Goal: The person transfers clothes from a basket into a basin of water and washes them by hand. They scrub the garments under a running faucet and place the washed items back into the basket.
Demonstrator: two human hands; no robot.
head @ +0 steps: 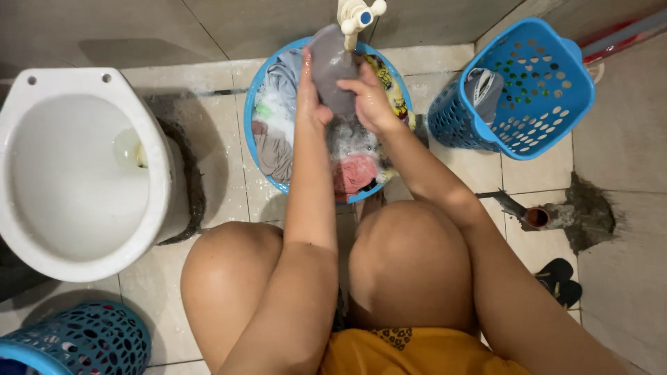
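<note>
Both my hands hold a wet grey garment point(332, 66) up over a round blue basin point(251, 114). My left hand point(308, 94) grips its left edge and my right hand point(370, 98) grips its right side. The basin holds soapy water and several soaked clothes, among them a pink piece point(355, 173), a brown piece point(274, 154) and a yellow patterned one point(390, 89). A cream tap point(356, 17) with a blue cap juts out from the wall right above the garment. My bare knees fill the lower middle of the view.
A white toilet bowl point(76, 173) stands at the left. A blue perforated basket point(528, 90) with a grey cloth inside sits at the right, another blue basket point(83, 340) at the bottom left. A floor drain pipe point(536, 217) and a black sandal point(559, 281) lie on the tiles at the right.
</note>
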